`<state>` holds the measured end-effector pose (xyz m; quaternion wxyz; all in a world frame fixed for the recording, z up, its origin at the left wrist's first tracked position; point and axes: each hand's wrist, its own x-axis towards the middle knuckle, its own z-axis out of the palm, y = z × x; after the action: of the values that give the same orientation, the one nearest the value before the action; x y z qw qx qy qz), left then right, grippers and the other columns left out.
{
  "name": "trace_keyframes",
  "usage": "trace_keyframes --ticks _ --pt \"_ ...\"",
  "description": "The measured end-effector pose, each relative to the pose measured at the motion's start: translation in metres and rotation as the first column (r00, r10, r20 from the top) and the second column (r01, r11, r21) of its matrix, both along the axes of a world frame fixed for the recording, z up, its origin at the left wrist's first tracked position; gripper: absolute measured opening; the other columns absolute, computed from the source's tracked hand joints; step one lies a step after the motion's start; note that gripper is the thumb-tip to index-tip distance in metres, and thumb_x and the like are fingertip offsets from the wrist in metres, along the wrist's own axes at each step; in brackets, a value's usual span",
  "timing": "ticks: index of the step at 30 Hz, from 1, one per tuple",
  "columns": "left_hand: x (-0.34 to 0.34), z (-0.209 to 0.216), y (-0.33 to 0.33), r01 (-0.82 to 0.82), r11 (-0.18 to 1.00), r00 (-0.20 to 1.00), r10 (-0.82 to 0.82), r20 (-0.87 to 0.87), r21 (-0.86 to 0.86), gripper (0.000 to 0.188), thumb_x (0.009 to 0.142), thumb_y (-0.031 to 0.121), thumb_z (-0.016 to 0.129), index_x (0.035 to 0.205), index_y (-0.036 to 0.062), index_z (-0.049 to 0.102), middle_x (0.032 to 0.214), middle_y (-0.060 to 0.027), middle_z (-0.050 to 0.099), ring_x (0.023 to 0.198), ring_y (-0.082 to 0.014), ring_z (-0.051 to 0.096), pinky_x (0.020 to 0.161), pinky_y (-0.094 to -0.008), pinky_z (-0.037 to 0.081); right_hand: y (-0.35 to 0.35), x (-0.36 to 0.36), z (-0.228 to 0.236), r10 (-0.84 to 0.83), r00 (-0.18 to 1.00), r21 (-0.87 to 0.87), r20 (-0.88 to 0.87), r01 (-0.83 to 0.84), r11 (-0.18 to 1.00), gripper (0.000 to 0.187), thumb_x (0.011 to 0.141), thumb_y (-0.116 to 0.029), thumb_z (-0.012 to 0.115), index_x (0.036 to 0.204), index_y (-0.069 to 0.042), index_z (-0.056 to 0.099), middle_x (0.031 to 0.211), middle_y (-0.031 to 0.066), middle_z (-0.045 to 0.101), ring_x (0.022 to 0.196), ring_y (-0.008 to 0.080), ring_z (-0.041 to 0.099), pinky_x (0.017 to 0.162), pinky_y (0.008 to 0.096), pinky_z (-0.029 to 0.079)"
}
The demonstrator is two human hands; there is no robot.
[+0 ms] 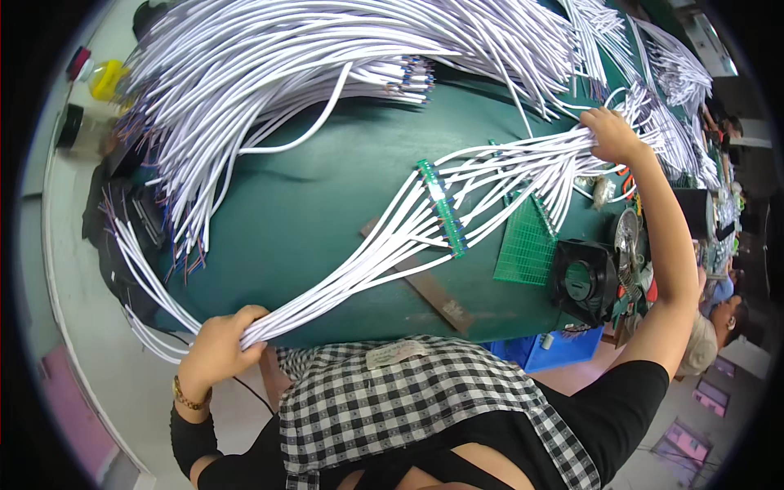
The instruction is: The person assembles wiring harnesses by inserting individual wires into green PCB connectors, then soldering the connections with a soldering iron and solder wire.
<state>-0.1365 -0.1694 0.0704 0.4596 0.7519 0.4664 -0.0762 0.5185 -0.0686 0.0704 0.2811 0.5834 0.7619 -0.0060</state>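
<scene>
My left hand (pixel 220 347) is closed round a bundle of white cables (pixel 339 282) at the table's near left edge, their loose ends with thin coloured wires hanging out past the hand. The cables run to a narrow green circuit board strip (pixel 441 208) in the middle, where their wire ends meet its edge. More white cables (pixel 523 159) lead from the strip's other side towards the far right. There my right hand (pixel 611 135) is closed round that bundle, with its fingertips partly hidden. Under these cables lies a flat green gridded panel (pixel 523 249).
Heaps of white cables (pixel 343 33) cover the far side of the green table (pixel 294 204). A brown strip (pixel 429 290) lies near the front edge. A black fan (pixel 581 280) stands at right, above a blue bin (pixel 563 349). A yellow bottle (pixel 106 80) is at left; people sit far right.
</scene>
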Motion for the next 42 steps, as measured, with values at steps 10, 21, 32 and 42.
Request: trace_keyframes --ticks 10,21,32,42 --pt "-0.035 0.028 -0.056 0.068 0.805 0.998 -0.046 -0.052 0.589 0.042 0.064 0.014 0.071 0.105 0.0069 0.063 0.069 -0.0102 0.059 0.062 -0.0299 0.057 0.059 -0.0401 0.041 -0.017 -0.022 -0.014 -0.154 0.955 0.081 0.253 0.137 0.987 0.035 0.082 -0.009 0.051 0.116 -0.002 0.043 0.120 0.0188 0.051 0.117 0.0372 0.051 0.097 0.0602 0.037" --pt "-0.064 0.067 -0.106 0.008 0.890 0.985 0.072 -0.157 0.457 0.041 0.063 0.015 0.076 0.101 0.0034 0.066 0.066 -0.0095 0.063 0.051 -0.0265 0.058 0.050 -0.0332 0.042 -0.027 -0.032 -0.014 -0.044 0.976 0.087 0.213 0.026 0.996 0.038 0.082 -0.005 0.049 0.120 -0.003 0.047 0.121 0.0141 0.053 0.117 0.0320 0.052 0.093 0.0556 0.043" --pt "-0.072 0.016 -0.124 -0.121 0.971 0.992 0.127 -0.016 0.205 0.049 0.063 0.020 0.080 0.109 0.0097 0.067 0.078 -0.0177 0.066 0.069 -0.0345 0.064 0.060 -0.0385 0.049 -0.032 -0.070 -0.001 -0.115 0.842 0.062 0.528 0.097 0.993 0.036 0.088 -0.014 0.047 0.123 -0.006 0.051 0.123 0.0129 0.056 0.118 0.0293 0.051 0.100 0.0596 0.032" --pt "-0.078 -0.001 -0.107 -0.052 0.947 0.991 0.088 -0.100 0.318 0.042 0.067 0.010 0.070 0.109 0.0137 0.066 0.074 -0.0162 0.064 0.068 -0.0349 0.062 0.059 -0.0413 0.048 -0.090 -0.257 0.022 0.538 0.816 0.127 -0.214 -0.522 0.843 0.043 0.082 -0.008 0.057 0.124 -0.005 0.051 0.128 0.0166 0.048 0.115 0.0291 0.054 0.099 0.0501 0.040"
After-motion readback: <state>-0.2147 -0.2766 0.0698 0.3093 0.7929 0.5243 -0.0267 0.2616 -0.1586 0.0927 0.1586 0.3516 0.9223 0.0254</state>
